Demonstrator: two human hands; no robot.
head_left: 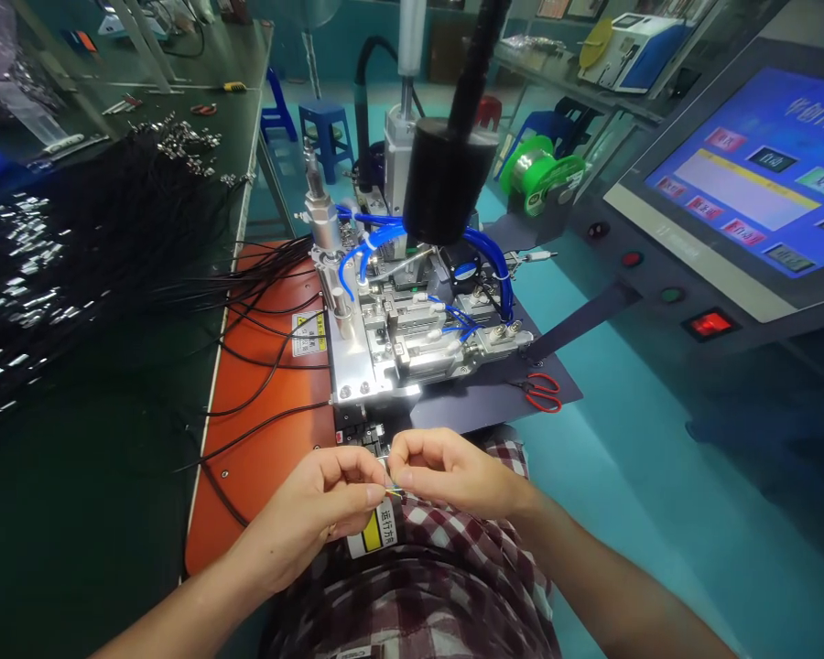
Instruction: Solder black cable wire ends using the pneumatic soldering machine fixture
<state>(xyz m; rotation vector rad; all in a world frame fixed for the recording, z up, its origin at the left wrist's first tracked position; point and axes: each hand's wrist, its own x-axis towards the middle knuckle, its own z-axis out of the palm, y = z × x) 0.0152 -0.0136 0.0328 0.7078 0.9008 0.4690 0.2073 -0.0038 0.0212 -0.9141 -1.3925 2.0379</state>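
In front of my lap, my left hand (322,503) is closed in a pinch, thumb against forefinger. Thin coloured wires (394,492), with yellow and green showing, poke out from its fingertips. My right hand (446,471) meets it from the other side, thumb and forefinger pinched at the same wires. Just beyond the fingertips lies the near end of a metal machine (363,366) with cylinders and blue air tubes (384,240). A white and yellow label (374,531) with printed characters shows below my hands.
Black cables (267,343) run across the orange base (267,389) from a large heap (96,238) on the left bench. Red-handled scissors (544,392) lie on a dark plate at right. A green wire spool (542,176), a touchscreen panel (755,174) and a black nozzle (449,178) stand around the machine.
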